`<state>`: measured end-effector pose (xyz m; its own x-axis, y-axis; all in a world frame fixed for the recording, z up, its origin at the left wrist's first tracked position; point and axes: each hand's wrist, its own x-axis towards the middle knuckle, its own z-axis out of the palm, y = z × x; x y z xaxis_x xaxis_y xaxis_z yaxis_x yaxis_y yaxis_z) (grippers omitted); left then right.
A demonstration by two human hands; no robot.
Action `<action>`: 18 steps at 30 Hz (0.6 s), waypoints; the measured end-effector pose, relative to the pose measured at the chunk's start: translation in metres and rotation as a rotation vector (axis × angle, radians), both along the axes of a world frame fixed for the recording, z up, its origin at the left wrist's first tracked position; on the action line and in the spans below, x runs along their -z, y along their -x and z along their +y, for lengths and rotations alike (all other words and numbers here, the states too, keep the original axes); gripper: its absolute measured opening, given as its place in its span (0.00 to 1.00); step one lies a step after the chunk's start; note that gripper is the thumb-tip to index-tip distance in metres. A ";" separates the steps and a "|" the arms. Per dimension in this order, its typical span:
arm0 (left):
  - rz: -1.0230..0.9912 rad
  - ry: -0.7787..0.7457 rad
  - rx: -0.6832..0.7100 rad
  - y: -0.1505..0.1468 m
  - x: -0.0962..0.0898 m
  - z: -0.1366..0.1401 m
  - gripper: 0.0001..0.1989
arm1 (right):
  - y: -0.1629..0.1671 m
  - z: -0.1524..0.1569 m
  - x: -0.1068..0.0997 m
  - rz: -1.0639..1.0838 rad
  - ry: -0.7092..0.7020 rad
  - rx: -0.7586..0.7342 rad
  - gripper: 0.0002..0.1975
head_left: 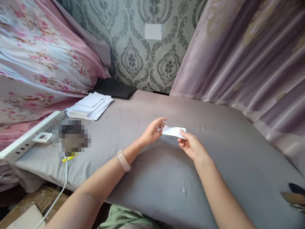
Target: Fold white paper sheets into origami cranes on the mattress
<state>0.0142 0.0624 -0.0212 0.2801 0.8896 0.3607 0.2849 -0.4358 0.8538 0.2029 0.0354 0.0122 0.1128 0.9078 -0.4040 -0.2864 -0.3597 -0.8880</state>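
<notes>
Two hands of mine meet at one small white paper [173,131], held up over the middle of the grey cloth [154,168]. My right hand [192,146] pinches its right end; my left hand [152,132] is at its left end, fingers curled, though I cannot tell whether they grip. I judge this step as handling the single piece; any next move calls for a light pinch, since it bends. A paper stack [88,107] lies far left.
</notes>
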 end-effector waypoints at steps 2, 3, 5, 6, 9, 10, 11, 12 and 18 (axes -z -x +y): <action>-0.001 0.075 0.014 0.001 -0.001 0.001 0.31 | 0.001 0.011 0.011 -0.070 -0.037 0.027 0.12; 0.009 0.123 0.028 0.002 -0.003 0.001 0.34 | 0.001 0.015 0.018 -0.101 -0.057 0.033 0.14; 0.029 0.199 0.054 0.006 -0.008 -0.001 0.35 | -0.002 0.020 0.033 -0.281 -0.140 0.049 0.17; 0.049 0.232 0.084 0.008 -0.011 -0.001 0.35 | -0.003 0.021 0.039 -0.395 -0.186 0.041 0.19; 0.106 0.241 0.052 0.014 -0.016 0.001 0.30 | -0.008 0.021 0.051 -0.683 -0.258 0.028 0.23; 0.123 0.244 0.054 0.015 -0.015 0.002 0.29 | -0.008 0.019 0.053 -0.768 -0.261 0.010 0.24; 0.135 0.230 0.041 0.015 -0.013 0.004 0.28 | -0.007 0.017 0.053 -0.849 -0.270 0.001 0.25; 0.157 0.203 0.016 0.015 -0.011 0.005 0.28 | -0.006 0.014 0.052 -0.916 -0.275 -0.034 0.25; 0.441 -0.110 0.053 0.007 0.002 0.003 0.11 | 0.003 -0.003 0.047 -1.003 -0.394 -0.108 0.27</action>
<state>0.0070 0.0653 -0.0231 0.4720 0.8331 0.2884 0.5855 -0.5408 0.6040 0.1995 0.0323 -0.0343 0.1410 0.9786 0.1500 0.6514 0.0223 -0.7584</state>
